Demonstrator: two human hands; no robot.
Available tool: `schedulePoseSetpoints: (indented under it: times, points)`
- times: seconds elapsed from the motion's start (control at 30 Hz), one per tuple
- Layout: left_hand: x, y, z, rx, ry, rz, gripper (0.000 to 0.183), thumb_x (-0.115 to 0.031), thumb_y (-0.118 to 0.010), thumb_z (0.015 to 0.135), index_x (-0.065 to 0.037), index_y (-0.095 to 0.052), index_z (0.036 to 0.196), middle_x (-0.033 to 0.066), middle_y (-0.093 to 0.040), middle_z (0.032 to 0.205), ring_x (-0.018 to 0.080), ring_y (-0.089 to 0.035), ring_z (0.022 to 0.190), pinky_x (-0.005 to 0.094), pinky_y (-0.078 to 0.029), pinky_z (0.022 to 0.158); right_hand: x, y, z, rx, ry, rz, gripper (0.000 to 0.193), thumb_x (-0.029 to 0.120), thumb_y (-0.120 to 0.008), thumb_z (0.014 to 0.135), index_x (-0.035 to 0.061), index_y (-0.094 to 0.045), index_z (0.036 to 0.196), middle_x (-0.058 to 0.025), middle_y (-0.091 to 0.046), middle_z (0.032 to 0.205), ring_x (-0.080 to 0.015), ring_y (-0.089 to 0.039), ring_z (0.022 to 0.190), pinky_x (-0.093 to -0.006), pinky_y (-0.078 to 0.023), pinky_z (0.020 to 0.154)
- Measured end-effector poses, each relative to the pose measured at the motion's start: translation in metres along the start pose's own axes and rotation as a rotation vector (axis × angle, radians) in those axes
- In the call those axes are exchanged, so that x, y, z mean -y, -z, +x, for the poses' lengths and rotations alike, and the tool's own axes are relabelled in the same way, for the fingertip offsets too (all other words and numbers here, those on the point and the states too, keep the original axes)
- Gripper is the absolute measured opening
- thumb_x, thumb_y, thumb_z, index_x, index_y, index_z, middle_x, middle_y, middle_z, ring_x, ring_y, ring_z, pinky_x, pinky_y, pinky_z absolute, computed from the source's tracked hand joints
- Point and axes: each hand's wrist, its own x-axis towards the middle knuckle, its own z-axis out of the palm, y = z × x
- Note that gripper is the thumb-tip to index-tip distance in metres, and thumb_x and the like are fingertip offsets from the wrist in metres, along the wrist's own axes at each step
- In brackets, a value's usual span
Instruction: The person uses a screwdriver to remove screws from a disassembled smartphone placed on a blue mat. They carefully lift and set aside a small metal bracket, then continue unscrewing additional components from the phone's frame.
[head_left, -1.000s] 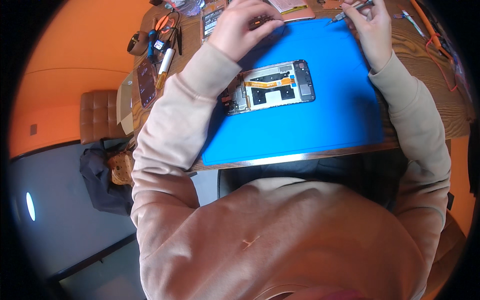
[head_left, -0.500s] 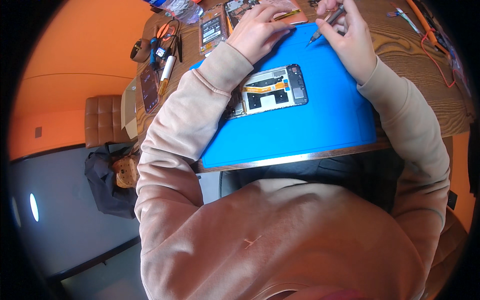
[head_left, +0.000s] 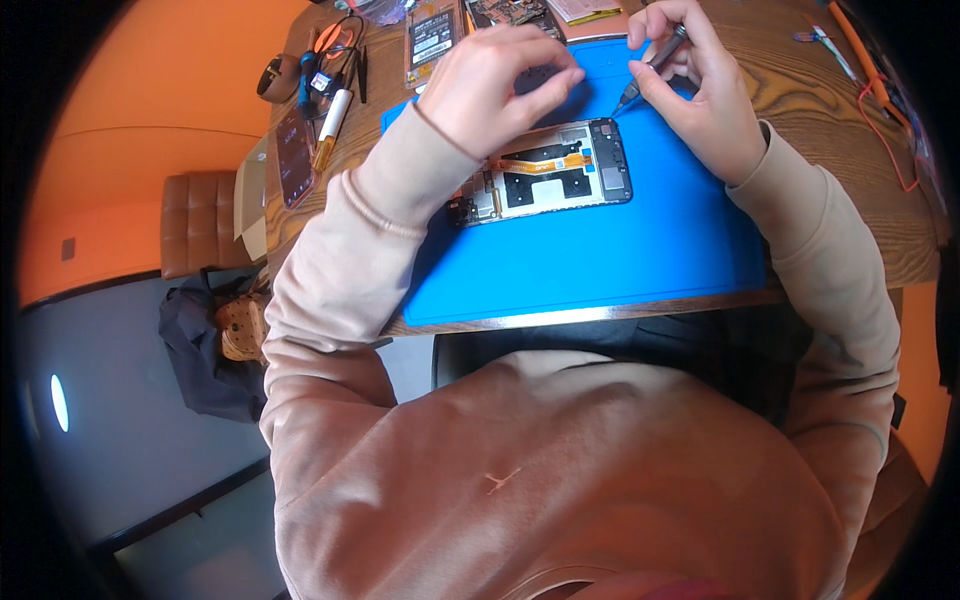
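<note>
An opened phone [head_left: 545,172], showing a dark frame, silvery plate and orange flex cable, lies on the blue work mat [head_left: 590,260]. My right hand [head_left: 695,85] grips a slim dark screwdriver [head_left: 650,72] slantwise, its tip close to the phone's far right corner. Whether the tip touches is too small to tell. Over the phone's far left side hovers my left hand [head_left: 500,90], thumb and forefinger drawn together. Anything between those fingertips is hidden. My left hand and sleeve cover part of the phone's left end.
Phone parts, including a battery in a frame [head_left: 434,40] and a circuit board [head_left: 510,14], lie beyond the mat. Left of it are another phone [head_left: 296,160], a white-handled brush [head_left: 336,115] and cables. An orange tool with a red wire [head_left: 868,70] lies at far right.
The screwdriver's tip has come from over the bare mat to the phone's corner. My left hand has drawn back nearer to the phone from the mat's far edge.
</note>
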Motion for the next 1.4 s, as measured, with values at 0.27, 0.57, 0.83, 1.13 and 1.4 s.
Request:
schedulePoseSetpoints:
  times: [0.27, 0.57, 0.83, 1.13, 1.4]
  points:
    - [-0.034, -0.01, -0.049, 0.116, 0.111, -0.031, 0.034, -0.023, -0.073, 0.092, -0.003, -0.07, 0.119, 0.0133, -0.07, 0.117, 0.0308, -0.064, 0.106, 0.0382, -0.051, 0.095, -0.009, -0.005, 0.0, -0.056, 0.147, 0.001, 0.031, -0.008, -0.065, 0.088, 0.0085, -0.05, 0.109, 0.0006, -0.055, 0.095, -0.0034, -0.052, 0.075, -0.0192, -0.042, 0.065]
    - [-0.032, -0.026, -0.063, 0.043, 0.041, 0.027, 0.04, -0.021, -0.075, 0.088, -0.007, -0.07, 0.125, 0.0093, -0.066, 0.122, 0.0296, -0.062, 0.108, 0.0383, -0.05, 0.096, -0.003, -0.002, 0.003, 0.058, 0.235, -0.159, 0.033, -0.011, -0.062, 0.084, 0.0073, -0.044, 0.105, -0.0039, -0.055, 0.101, -0.0057, -0.051, 0.077, -0.02, -0.043, 0.067]
    - [-0.033, -0.028, -0.064, 0.024, 0.038, 0.058, 0.045, -0.018, -0.076, 0.084, -0.007, -0.069, 0.127, 0.0099, -0.064, 0.124, 0.0299, -0.06, 0.108, 0.0389, -0.05, 0.095, -0.006, -0.006, 0.013, 0.064, 0.303, -0.11, 0.026, -0.003, -0.067, 0.092, 0.0065, -0.048, 0.107, -0.0052, -0.062, 0.1, -0.0098, -0.059, 0.074, -0.0239, -0.045, 0.063]
    - [-0.033, -0.031, -0.07, 0.008, -0.022, 0.096, 0.051, -0.014, -0.075, 0.083, -0.019, -0.067, 0.134, 0.0074, -0.061, 0.121, 0.0278, -0.057, 0.097, 0.0372, -0.048, 0.088, -0.009, -0.001, 0.008, 0.139, 0.254, -0.116, 0.034, -0.009, -0.068, 0.093, 0.0049, -0.042, 0.11, -0.0118, -0.061, 0.118, -0.009, -0.062, 0.086, -0.0223, -0.052, 0.078]
    - [-0.03, -0.037, -0.07, -0.025, -0.044, 0.066, 0.054, -0.013, -0.073, 0.083, -0.019, -0.066, 0.136, 0.0068, -0.06, 0.123, 0.0271, -0.057, 0.099, 0.0373, -0.048, 0.088, -0.012, 0.011, 0.008, 0.155, 0.289, -0.1, 0.035, -0.011, -0.067, 0.093, 0.0047, -0.041, 0.112, -0.0146, -0.061, 0.12, -0.0102, -0.064, 0.088, -0.026, -0.055, 0.084]
